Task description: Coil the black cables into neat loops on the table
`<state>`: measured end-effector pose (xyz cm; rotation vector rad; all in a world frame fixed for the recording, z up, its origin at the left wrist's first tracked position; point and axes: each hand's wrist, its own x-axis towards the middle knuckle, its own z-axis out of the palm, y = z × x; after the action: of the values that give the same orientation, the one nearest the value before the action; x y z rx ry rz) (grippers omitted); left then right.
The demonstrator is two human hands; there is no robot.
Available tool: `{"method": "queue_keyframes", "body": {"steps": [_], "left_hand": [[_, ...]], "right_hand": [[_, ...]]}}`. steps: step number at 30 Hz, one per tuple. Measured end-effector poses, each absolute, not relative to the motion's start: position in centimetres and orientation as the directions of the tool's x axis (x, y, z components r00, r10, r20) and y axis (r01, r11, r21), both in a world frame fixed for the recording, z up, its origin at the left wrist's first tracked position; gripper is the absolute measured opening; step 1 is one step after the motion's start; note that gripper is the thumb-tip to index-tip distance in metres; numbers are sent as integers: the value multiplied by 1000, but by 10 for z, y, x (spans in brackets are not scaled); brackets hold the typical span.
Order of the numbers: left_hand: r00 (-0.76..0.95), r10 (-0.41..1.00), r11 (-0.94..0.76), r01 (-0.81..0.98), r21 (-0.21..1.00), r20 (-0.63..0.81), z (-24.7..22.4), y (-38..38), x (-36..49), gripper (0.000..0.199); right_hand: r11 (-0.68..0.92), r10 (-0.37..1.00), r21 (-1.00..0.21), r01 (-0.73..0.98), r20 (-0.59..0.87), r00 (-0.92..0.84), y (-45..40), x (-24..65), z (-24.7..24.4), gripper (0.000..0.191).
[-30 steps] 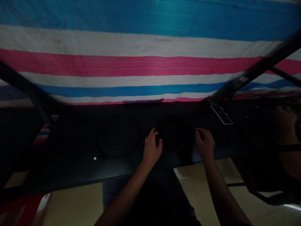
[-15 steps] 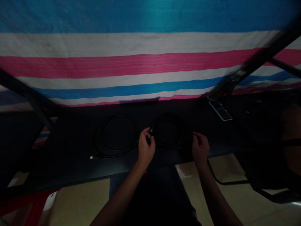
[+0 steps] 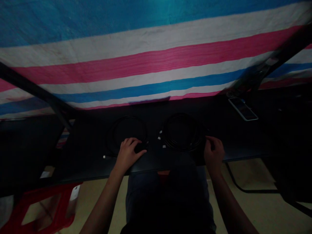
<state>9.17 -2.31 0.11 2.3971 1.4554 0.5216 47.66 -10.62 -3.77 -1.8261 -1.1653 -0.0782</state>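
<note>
On the dark table lie two coils of black cable. The left cable coil (image 3: pixel 147 128) is a loose ring with a white connector (image 3: pixel 104 157) at its lower left end. My left hand (image 3: pixel 128 154) is over the near side of this ring, thumb and fingers apart, and holds nothing that I can see. The right cable coil (image 3: pixel 170 143) has more turns, with pale connectors (image 3: pixel 160 135) at its left side. Beside its right edge my right hand (image 3: pixel 214 152) has thumb and forefinger pinched together; what they hold, if anything, is too dark to tell.
A phone (image 3: pixel 243 109) rests at the table's back right. Striped blue, white and pink sheeting (image 3: pixel 156 61) hangs behind the table (image 3: pixel 80 159), between dark slanted bars (image 3: pixel 31 87). A red stool (image 3: pixel 60 208) stands on the floor at lower left.
My left hand has moved left from the right coil's connectors to the left coil, its fingers opening. My right hand stays pinched beside the right coil. The view has tilted and shifted.
</note>
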Motion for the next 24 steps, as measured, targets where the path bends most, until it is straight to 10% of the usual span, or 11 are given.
{"method": "queue_keyframes", "body": {"steps": [13,24], "left_hand": [[204,971,-241,832,500,128,7,-36,117,19],[109,982,-187,637,748,152,84,-57,121,22]], "right_hand": [[29,634,-738,675,535,558,-128,420,-8,14],[139,987,-990,24,141,74,-108,285,26,21]]}}
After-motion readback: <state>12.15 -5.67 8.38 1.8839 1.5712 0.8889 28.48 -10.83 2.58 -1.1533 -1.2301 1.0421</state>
